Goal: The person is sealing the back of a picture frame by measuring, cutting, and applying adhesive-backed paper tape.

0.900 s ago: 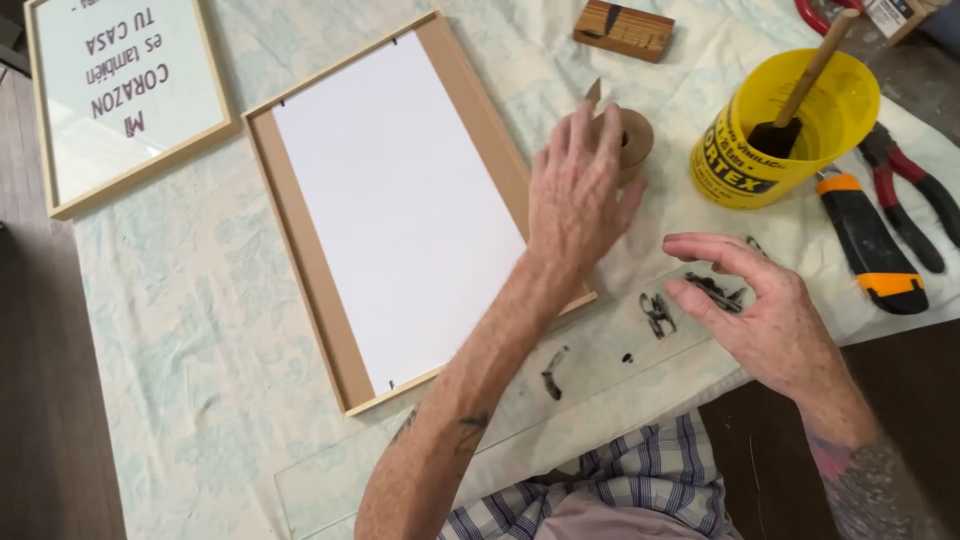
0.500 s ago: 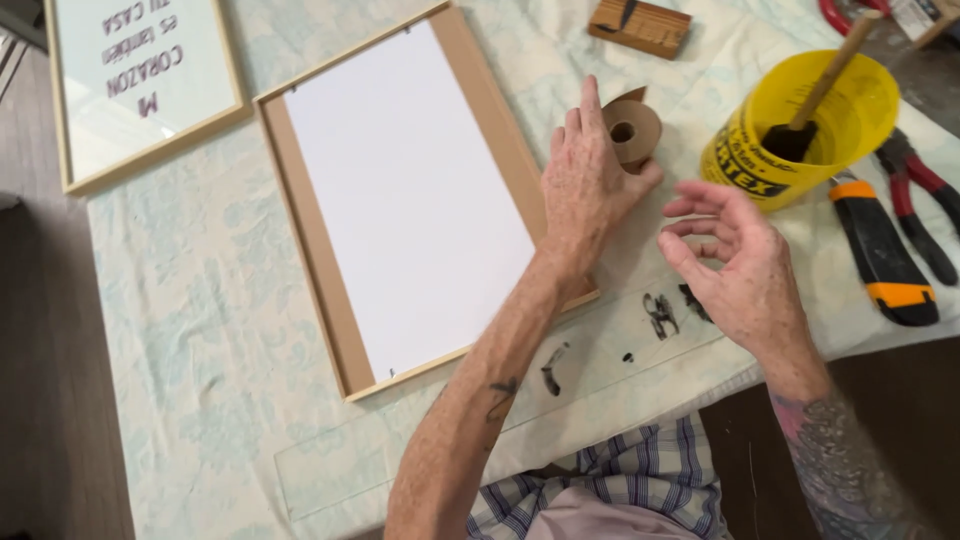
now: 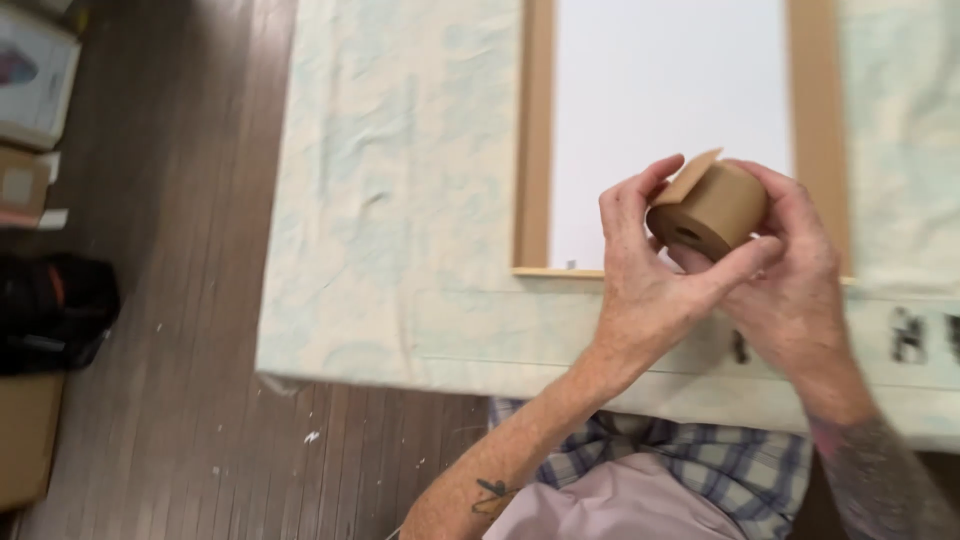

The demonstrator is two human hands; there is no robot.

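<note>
A pale cloth covers the worktop (image 3: 400, 250) above dark floorboards. Both hands, left hand (image 3: 650, 270) and right hand (image 3: 790, 280), are closed round a brown paper tape roll (image 3: 712, 208); best to pinch its lifted end firmly and peel slowly.

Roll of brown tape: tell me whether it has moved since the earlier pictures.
Yes. The roll of brown tape lay beside the wooden frame's right edge; now the left hand and right hand hold it above the frame's near edge.

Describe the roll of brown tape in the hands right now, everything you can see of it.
The roll of brown tape looks like matte kraft paper, short and thick, its dark core hole facing down-left. A loose end flap sticks up at its top left. It is held above the frame's lower edge, between the left hand and the right hand, fingers wrapped round its sides.
</note>
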